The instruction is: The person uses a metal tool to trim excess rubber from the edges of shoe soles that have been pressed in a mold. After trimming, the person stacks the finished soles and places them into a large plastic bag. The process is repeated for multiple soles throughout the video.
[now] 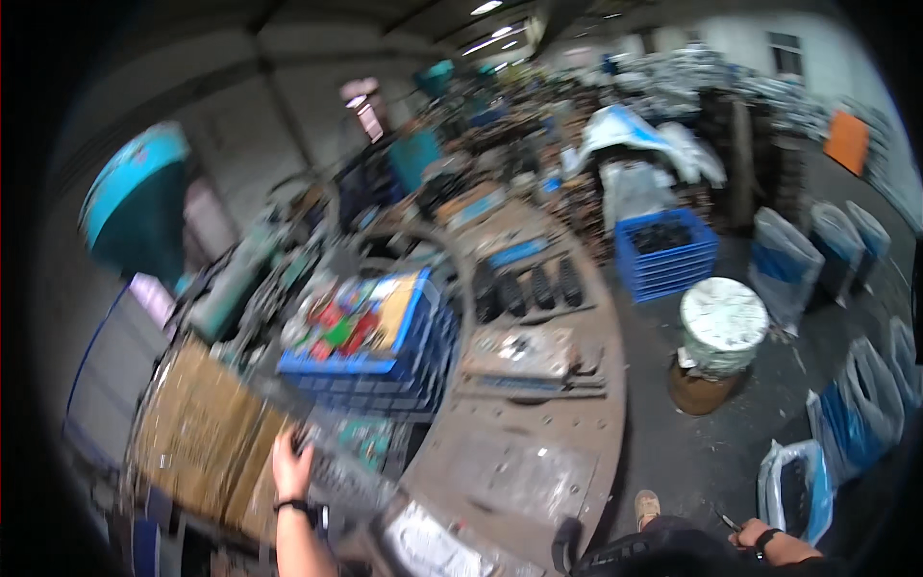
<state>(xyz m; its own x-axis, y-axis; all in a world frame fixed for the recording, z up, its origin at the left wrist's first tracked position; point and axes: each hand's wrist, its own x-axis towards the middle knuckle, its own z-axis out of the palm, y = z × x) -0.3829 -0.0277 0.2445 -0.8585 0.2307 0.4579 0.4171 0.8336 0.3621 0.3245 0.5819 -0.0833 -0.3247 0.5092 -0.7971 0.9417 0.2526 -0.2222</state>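
Note:
At the lower left, my left hand [291, 466] reaches between a large cardboard box [190, 428] and a grey metal surface [351, 478]. Its fingers are bent, with something small and dark by the fingertips; blur hides what it is. My right hand [755, 536], low at the right beside my body, is closed round a slim metal tool [728, 522] whose tip points up and to the left. The tool's kind is too small to tell. Beyond my left hand, a blue crate [370, 389] carries red, green and yellow pieces.
A curved, rusty metal table [500, 423] bears dark ridged shoe-sole-like pieces [540, 286] and a metal mould block [519, 354]. To the right stand another blue crate [666, 260], a drum with a whitish top [723, 313] and several blue-and-white sacks [859, 404].

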